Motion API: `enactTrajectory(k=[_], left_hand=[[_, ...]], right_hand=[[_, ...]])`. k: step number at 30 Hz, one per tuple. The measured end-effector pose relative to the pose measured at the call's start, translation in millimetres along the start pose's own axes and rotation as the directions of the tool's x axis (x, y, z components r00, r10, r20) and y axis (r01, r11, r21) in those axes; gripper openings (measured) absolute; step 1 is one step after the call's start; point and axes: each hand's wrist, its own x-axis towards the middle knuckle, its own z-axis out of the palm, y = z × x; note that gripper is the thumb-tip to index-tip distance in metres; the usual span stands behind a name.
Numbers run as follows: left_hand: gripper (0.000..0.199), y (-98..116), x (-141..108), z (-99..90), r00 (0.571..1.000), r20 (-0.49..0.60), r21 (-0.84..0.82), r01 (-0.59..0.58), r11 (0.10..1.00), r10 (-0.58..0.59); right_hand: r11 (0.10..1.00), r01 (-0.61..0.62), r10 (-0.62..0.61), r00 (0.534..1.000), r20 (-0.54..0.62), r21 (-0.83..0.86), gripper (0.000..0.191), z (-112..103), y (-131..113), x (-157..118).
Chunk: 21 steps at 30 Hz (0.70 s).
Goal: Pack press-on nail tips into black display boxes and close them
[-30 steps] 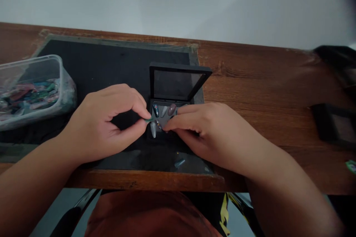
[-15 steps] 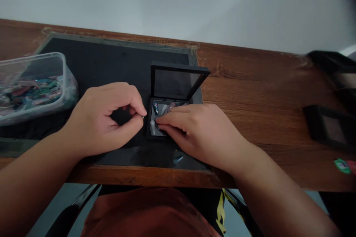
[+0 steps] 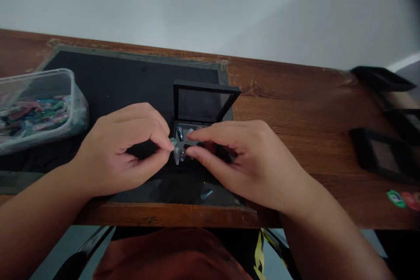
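Note:
A small black case stands with its windowed lid raised. Inside lie several press-on nails, among them a dark one with a star pattern and a pale one at the near left. My left hand is closed at the case's left edge, thumb and forefinger pinching a small pale green press-on nail. My right hand reaches over the case from the right with thumb and forefinger apart. Its forefinger tip is at another pale nail; whether they touch I cannot tell. The hand hides the case's right part.
A clear plastic tub of small colourful packets stands at the left on a black mat. A loose bluish nail lies near the table's front edge. More black cases and round green and red pieces lie at the right.
My right thumb and forefinger have spread apart, uncovering more nails in the case. The green nail in my left pinch now shows more clearly. The whole view has shifted slightly.

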Motion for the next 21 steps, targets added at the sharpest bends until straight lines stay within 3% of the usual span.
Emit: enactTrajectory(k=[7, 11, 17, 21], left_hand=[[0.02, 13, 6, -5.7, 1.0, -0.014, 0.02, 0.024, 1.0, -0.023], [0.02, 13, 6, -6.0, 1.0, -0.009, -0.021, 0.027, 0.999, -0.028], [0.022, 14, 6, -2.6, 0.999, -0.035, -0.005, 0.011, 1.0, -0.011], [0.023, 13, 5, -1.3, 0.998, 0.011, 0.012, -0.056, 0.998, 0.056]], right_hand=[[0.978, -0.051, 0.051, 0.999, 0.005, 0.201, 0.015, -5, -3, 1], [0.952, -0.022, 0.014, 1.0, 0.027, 0.306, 0.014, -2, -6, 0], [0.946, -0.005, 0.001, 1.0, 0.014, 0.324, 0.023, 5, -6, 0], [0.949, -0.011, 0.02, 0.999, -0.025, 0.315, 0.019, 12, -9, -1]])
